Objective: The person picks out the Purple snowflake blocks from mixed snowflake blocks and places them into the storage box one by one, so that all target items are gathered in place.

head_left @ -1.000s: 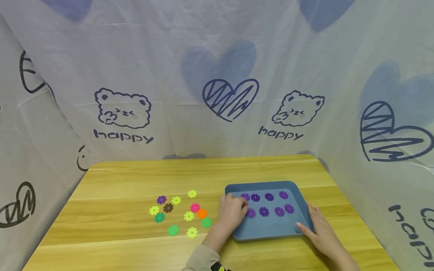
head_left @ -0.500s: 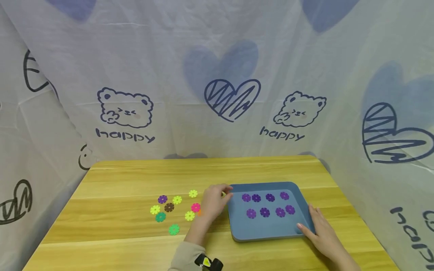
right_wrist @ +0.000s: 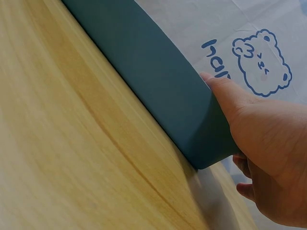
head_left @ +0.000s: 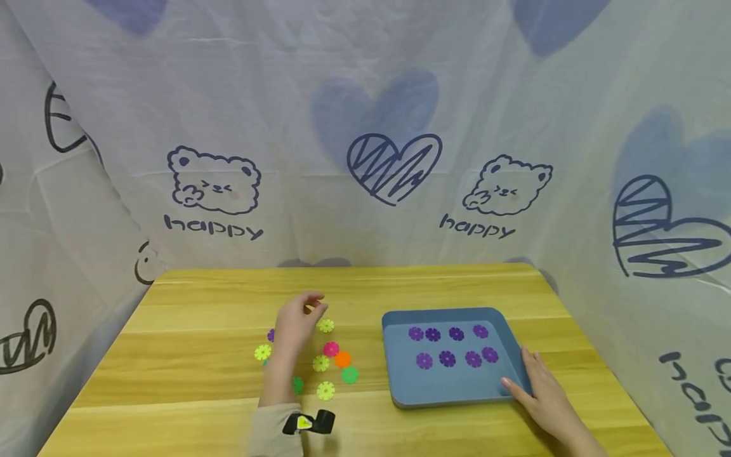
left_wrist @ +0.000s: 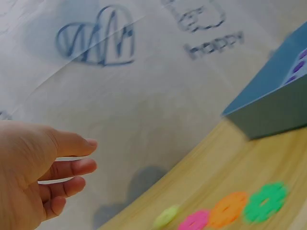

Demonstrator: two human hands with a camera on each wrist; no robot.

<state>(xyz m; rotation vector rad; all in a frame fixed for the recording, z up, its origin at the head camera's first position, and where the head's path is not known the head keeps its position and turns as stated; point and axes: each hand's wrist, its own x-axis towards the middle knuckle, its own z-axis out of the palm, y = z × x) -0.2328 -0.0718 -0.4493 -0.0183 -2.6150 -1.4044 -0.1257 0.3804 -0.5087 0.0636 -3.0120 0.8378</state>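
Note:
My left hand (head_left: 298, 324) hovers above the scattered flower-shaped discs, its fingers loosely bent. In the left wrist view nothing lies between thumb and fingers of this hand (left_wrist: 38, 172). Around it are a pink disc (head_left: 331, 349), an orange disc (head_left: 343, 359), a green disc (head_left: 350, 375) and several yellow discs (head_left: 325, 390); its forearm partly covers others. My right hand (head_left: 542, 390) grips the near right corner of the blue-grey tray (head_left: 445, 390), thumb over the rim and fingers along the outer side. Inside the tray, purple discs (head_left: 456, 334) lie in two rows.
The wooden table (head_left: 188, 419) carries everything, with the tray on its right half. A pale cloth (head_left: 297, 209) printed with hearts and bears hangs behind and at both sides. A black strap device (head_left: 308, 422) sits on the left wrist.
My left hand has come away from the tray's left side and moved left over the loose discs. The right hand stays on the tray, and the purple discs in it look unchanged.

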